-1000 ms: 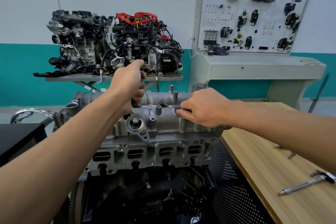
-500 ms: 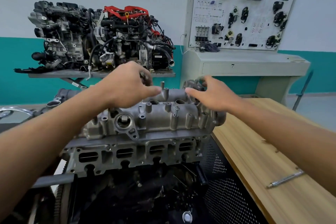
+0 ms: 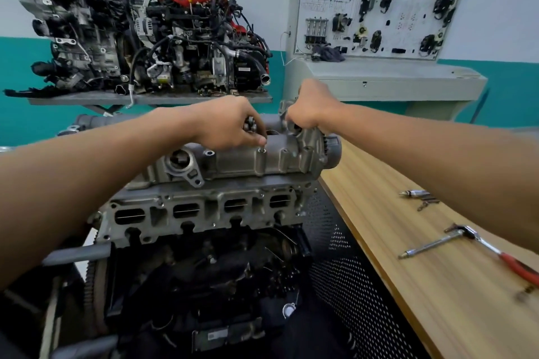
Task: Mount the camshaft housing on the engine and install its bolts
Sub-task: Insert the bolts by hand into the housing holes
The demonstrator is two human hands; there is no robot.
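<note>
Nearest the camera, two bare forearms reach forward over the engine (image 3: 204, 285), whose dark lower block stands upright beside a black mesh panel (image 3: 344, 271). On top of the block is the grey part with a row of four oblong ports, and the camshaft housing (image 3: 233, 165) sits directly on that, level and lined up along its length.

The left hand (image 3: 224, 125) rests on the middle of the housing. Its grip is closed round a bunch of bolts (image 3: 250, 125), which stick out between the curled fingers. One fingertip touches a bolt (image 3: 262, 150) standing in a hole on the near edge of the housing.

The right hand (image 3: 309, 108) is on the far right corner of the housing with its fingers curled down. I cannot tell what its grip holds, as the fingertips are hidden.

To the right runs a wooden table (image 3: 393, 285). On it lie a ratchet (image 3: 495, 251) with a red handle, a steel bar (image 3: 428, 245) touching its head, and some small tools farther back.

Behind the hands, a second engine (image 3: 145, 38) with red parts on top sits on a grey stand (image 3: 145, 100). To its right, a white board (image 3: 379, 3) hung with car parts stands on a pale cabinet (image 3: 379, 79), against a white and teal wall (image 3: 17, 67).
</note>
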